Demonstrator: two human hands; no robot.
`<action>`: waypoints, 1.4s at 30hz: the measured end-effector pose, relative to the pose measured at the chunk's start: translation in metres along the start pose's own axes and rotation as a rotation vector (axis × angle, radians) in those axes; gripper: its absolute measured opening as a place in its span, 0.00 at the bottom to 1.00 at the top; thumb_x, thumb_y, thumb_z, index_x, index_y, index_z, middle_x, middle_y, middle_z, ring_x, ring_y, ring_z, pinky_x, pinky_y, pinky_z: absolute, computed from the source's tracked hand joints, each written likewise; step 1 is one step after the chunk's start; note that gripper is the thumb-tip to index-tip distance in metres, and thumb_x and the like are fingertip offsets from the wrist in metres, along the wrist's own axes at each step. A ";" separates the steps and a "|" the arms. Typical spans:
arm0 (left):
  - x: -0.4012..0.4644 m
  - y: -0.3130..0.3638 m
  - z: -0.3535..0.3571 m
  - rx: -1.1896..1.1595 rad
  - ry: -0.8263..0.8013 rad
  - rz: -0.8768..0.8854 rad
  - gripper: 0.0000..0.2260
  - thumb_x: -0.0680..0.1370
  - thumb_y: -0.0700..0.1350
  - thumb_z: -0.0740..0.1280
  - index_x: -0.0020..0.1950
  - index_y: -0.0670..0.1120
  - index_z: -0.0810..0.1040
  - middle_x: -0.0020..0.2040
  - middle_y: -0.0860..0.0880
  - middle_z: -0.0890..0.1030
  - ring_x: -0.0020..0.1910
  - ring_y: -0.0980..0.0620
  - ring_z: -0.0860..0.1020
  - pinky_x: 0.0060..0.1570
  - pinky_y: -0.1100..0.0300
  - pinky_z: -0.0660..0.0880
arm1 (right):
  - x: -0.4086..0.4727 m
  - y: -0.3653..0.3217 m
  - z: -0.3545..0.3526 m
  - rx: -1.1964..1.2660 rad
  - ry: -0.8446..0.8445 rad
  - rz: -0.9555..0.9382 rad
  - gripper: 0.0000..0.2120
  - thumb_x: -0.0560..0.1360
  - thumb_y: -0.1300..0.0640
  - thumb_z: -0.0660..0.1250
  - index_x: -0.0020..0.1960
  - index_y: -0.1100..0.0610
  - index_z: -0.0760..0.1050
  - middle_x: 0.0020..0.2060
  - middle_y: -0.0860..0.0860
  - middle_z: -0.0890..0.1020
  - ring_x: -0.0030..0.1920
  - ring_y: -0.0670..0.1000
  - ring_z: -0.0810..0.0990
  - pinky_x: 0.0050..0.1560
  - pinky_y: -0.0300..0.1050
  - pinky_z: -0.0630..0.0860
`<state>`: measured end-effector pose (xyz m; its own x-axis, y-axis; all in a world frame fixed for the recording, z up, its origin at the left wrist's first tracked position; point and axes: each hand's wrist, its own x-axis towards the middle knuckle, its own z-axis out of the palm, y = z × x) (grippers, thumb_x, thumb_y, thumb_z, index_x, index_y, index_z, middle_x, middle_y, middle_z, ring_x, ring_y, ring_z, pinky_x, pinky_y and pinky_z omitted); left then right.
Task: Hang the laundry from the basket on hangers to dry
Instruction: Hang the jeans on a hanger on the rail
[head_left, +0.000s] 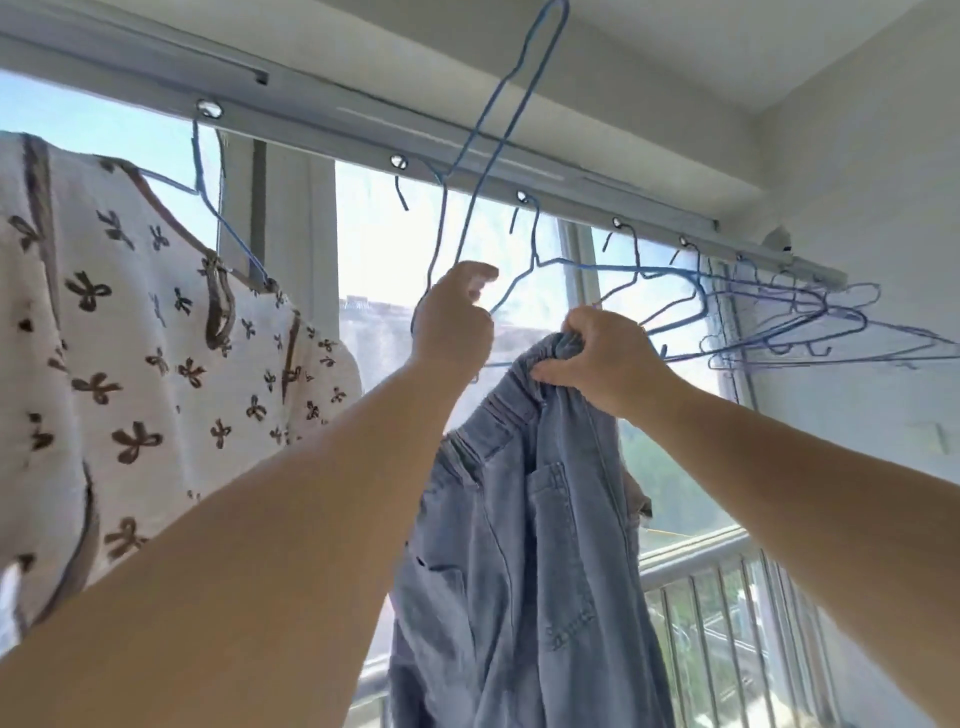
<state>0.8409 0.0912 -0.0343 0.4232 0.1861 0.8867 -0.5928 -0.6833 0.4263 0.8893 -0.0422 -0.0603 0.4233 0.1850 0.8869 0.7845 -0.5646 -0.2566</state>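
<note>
The left hand (457, 317) grips a blue wire hanger (483, 171) by its lower end, fingers curled round the wire, so that the hanger stands nearly on end — its long axis runs steeply up and a little right, the top loop high above the drying rail (467, 156). Just to the right, at about the same height, the right hand (602, 358) holds the denim jeans (519, 519), fingers bunched on the waistband while the legs hang straight down below. The two hands are near but apart; the hanger's wire lies to the left of the waistband and above it. The likely next move is to bring the waistband onto the hanger, so the hanger probably has to tip down toward level first. A patterned top (130, 338) already hangs at the left, and empty hangers (779, 322) crowd the rail's right end. The basket is not in view.
</note>
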 end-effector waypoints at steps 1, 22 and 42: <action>-0.013 -0.009 0.004 0.009 -0.035 -0.041 0.28 0.69 0.24 0.50 0.62 0.44 0.74 0.62 0.47 0.75 0.59 0.53 0.73 0.49 0.61 0.73 | -0.006 0.001 0.005 -0.040 -0.084 0.010 0.17 0.68 0.54 0.74 0.35 0.56 0.65 0.31 0.47 0.68 0.32 0.45 0.65 0.30 0.36 0.59; -0.362 -0.158 0.064 0.187 -0.689 -0.633 0.28 0.68 0.43 0.67 0.67 0.56 0.65 0.49 0.49 0.79 0.49 0.48 0.78 0.49 0.53 0.76 | -0.217 0.083 0.081 0.080 -0.660 0.309 0.14 0.65 0.54 0.76 0.37 0.57 0.71 0.36 0.51 0.73 0.38 0.50 0.71 0.32 0.41 0.65; -0.379 -0.202 0.031 0.201 -0.365 -0.956 0.07 0.71 0.38 0.70 0.46 0.43 0.75 0.42 0.44 0.77 0.41 0.47 0.75 0.41 0.53 0.74 | -0.285 0.167 0.091 -0.089 -0.787 0.558 0.20 0.70 0.61 0.72 0.58 0.59 0.68 0.50 0.55 0.72 0.49 0.53 0.71 0.47 0.45 0.70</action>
<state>0.8215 0.1369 -0.4623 0.8572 0.5097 0.0732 0.2092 -0.4747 0.8549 0.9405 -0.1163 -0.3909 0.9322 0.3391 0.1269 0.3550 -0.7872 -0.5043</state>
